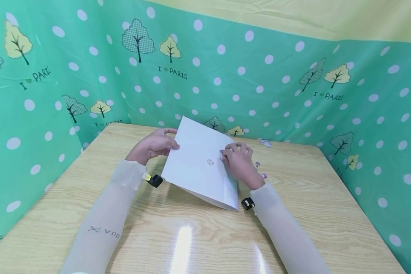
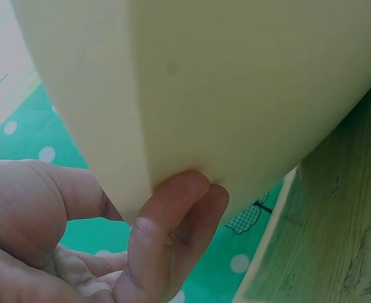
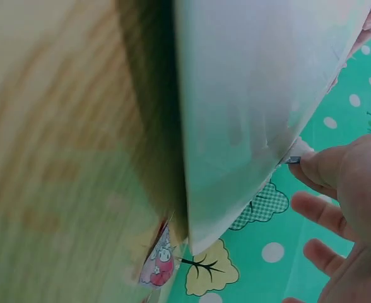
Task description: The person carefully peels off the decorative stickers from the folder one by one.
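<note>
A white folder (image 1: 195, 160) is tilted up off the table, its lower edge bowed. My left hand (image 1: 155, 144) grips its left edge, thumb on the front face and fingers (image 2: 170, 227) behind. One small cartoon sticker (image 1: 210, 162) sits on the middle of the folder's front. At the right side, my right hand (image 1: 239, 161) pinches a small sticker (image 3: 293, 160) between thumb and finger, close over the white surface. The other fingers of that hand are bent and apart from the folder. Most of the pinched sticker is hidden by the fingertips.
Several loose cartoon stickers lie on the wooden table (image 1: 294, 198) right of the folder, among them a sticker (image 1: 265, 143) near the back edge and a pink one (image 1: 264, 176). A green dotted curtain (image 1: 239, 83) hangs behind and at both sides.
</note>
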### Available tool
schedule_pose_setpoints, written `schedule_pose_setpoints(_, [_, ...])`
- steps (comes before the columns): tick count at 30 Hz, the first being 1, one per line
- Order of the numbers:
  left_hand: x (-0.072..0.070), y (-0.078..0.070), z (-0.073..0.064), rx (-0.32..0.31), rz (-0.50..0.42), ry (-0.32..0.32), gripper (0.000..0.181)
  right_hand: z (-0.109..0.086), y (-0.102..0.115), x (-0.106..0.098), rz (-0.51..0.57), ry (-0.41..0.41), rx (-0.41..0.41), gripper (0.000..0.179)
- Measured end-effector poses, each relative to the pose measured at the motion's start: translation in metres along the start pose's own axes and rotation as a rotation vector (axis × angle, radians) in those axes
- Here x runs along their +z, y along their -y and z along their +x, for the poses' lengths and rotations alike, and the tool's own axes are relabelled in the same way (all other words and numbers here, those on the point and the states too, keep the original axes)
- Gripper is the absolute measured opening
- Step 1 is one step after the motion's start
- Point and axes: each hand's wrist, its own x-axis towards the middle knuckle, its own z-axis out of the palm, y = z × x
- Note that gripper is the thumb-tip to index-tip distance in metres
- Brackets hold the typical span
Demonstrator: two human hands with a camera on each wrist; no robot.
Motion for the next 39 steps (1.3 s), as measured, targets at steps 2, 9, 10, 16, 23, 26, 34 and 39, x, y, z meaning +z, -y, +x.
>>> schedule_pose_setpoints(2, [0.0, 0.0, 0.0, -0.002, 0.0, 0.001, 0.08, 0.001, -0.002, -0.001, 0.032, 0.008, 0.039, 0.023])
schedule_pose_setpoints(9, [0.001, -0.001, 0.0, 0.002, 0.004, 0.002, 0.08, 0.0, -0.015, -0.011, 0.038, -0.003, 0.139, 0.021])
schedule_pose_setpoints(10, [0.001, -0.002, 0.0, 0.001, 0.006, 0.001, 0.081, 0.0, -0.018, -0.012, 0.018, -0.01, 0.144, 0.02])
schedule_pose_setpoints(16, [0.001, -0.001, 0.0, -0.002, 0.01, -0.001, 0.08, -0.006, -0.034, -0.013, -0.144, 0.004, 0.174, 0.013])
schedule_pose_setpoints(23, [0.001, -0.001, 0.0, 0.005, 0.002, 0.005, 0.079, -0.009, -0.039, -0.008, -0.223, 0.128, 0.21, 0.01])
schedule_pose_setpoints(26, [0.0, 0.0, -0.001, 0.004, 0.001, 0.006, 0.079, -0.008, -0.037, -0.005, -0.205, 0.196, 0.212, 0.008])
schedule_pose_setpoints(34, [0.0, 0.0, -0.001, 0.003, 0.008, 0.002, 0.08, -0.006, -0.034, -0.005, -0.08, 0.315, 0.23, 0.025])
schedule_pose_setpoints(39, [0.0, 0.0, -0.001, 0.006, 0.007, 0.001, 0.079, -0.006, -0.035, -0.009, -0.038, 0.34, 0.246, 0.027])
